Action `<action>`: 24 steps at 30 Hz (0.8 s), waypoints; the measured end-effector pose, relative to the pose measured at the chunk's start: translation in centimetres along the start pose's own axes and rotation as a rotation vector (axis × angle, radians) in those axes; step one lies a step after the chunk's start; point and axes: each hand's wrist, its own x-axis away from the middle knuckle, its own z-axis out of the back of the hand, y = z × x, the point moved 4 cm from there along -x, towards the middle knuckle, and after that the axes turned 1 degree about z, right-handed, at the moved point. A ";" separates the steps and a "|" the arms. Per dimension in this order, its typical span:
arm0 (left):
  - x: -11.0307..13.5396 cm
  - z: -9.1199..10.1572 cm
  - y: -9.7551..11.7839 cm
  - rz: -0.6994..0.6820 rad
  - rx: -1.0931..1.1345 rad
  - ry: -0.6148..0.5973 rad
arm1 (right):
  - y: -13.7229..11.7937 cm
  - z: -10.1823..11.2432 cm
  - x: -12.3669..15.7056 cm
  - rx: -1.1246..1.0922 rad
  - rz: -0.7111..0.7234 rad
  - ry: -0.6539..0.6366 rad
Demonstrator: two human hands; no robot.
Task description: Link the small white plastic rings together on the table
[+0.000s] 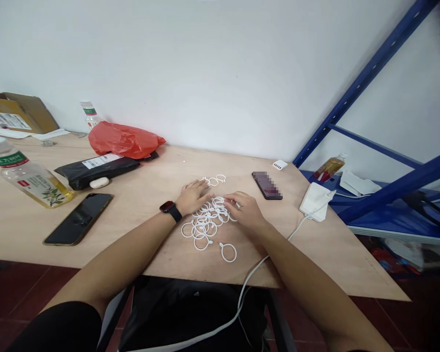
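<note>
A pile of white plastic curtain rings, each with a small eyelet, lies overlapping on the wooden table in front of me. My left hand, with a black watch on its wrist, rests flat at the pile's upper left, fingers stretched out. A few more rings lie just beyond its fingertips. From the right, my right hand reaches to the pile's top edge, thumb and forefinger closed at the rim of a ring. A single ring sits apart, nearer the table's front edge.
Left on the table are a phone, an oil-like bottle, a black parcel, a white case and a red bag. Rightward are another phone, a white adapter, its cable and a blue rack.
</note>
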 end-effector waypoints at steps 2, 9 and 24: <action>-0.6 -0.1 -0.9 0.021 -0.022 -0.071 | -0.2 -0.4 0.0 -0.032 -0.007 -0.026; -0.9 -0.1 -1.2 0.017 -0.061 -0.037 | 0.0 -0.4 0.1 -0.057 -0.014 -0.049; -1.0 0.4 -1.7 -0.128 0.181 0.232 | 0.2 -0.4 0.2 -0.051 -0.025 -0.055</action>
